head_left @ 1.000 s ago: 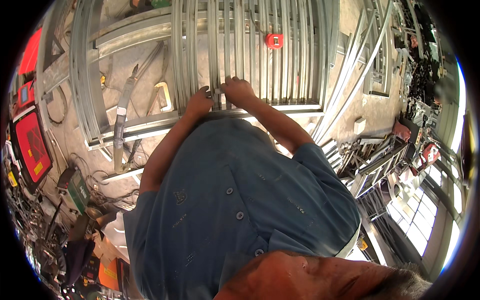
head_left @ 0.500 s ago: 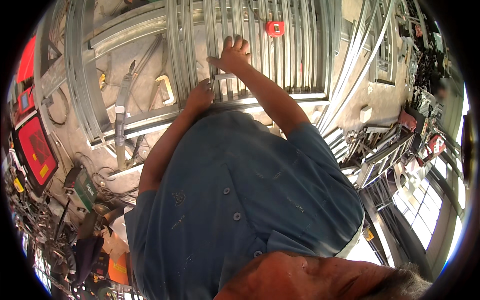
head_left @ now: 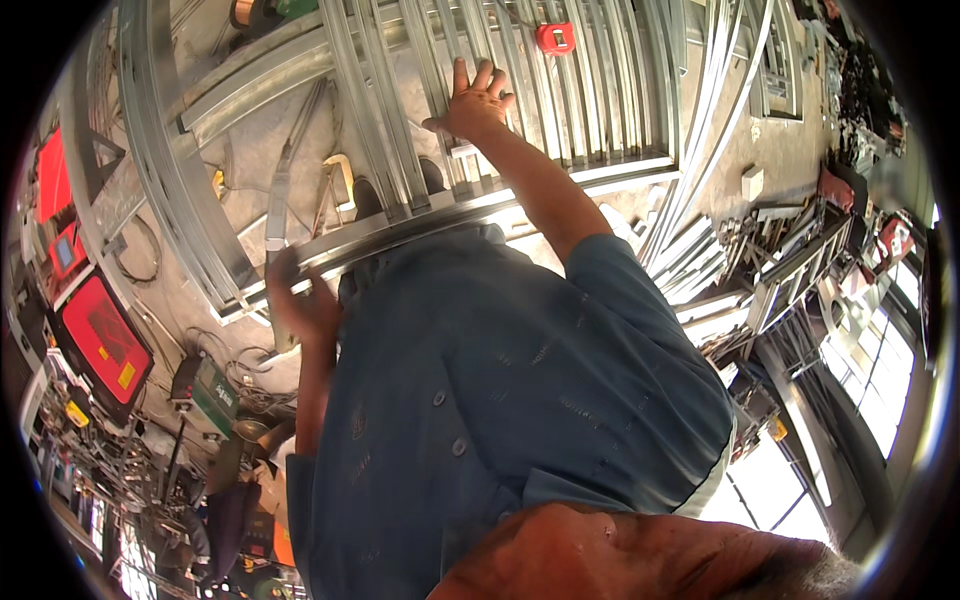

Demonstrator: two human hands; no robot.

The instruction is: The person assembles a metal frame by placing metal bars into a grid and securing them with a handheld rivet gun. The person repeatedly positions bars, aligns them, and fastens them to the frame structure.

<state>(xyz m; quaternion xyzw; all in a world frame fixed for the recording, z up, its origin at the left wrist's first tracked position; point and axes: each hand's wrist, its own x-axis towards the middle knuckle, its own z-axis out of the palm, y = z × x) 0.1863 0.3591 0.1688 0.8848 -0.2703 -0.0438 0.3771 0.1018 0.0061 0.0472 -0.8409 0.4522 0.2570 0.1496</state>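
My right hand (head_left: 478, 105) lies spread on the parallel metal bars (head_left: 401, 150) of a frame. Beneath its wrist is a short metal piece (head_left: 464, 151), partly covered. My left hand (head_left: 305, 305), blurred, is over the near left part of the frame's front rail (head_left: 400, 232), its fingers apart and nothing visible in them. Close beyond its fingertips is a long grey tool (head_left: 279, 205), perhaps a welding torch, reaching across the rail. A red tape measure (head_left: 556, 39) sits on the bars, right of and beyond my right hand.
A yellow clamp (head_left: 341, 180) shows inside the frame's left opening. Left stand a red-panelled machine (head_left: 105, 340) and a green box (head_left: 210, 395) among cables. Loose metal lengths (head_left: 690, 265) lie to the right, near a small white block (head_left: 752, 181). A copper-coloured spool (head_left: 243, 12) is at the far left.
My left hand has left the front rail near my body and swung left toward the grey tool. My right hand stays on the bars, fingers spread wider. The view has shifted slightly.
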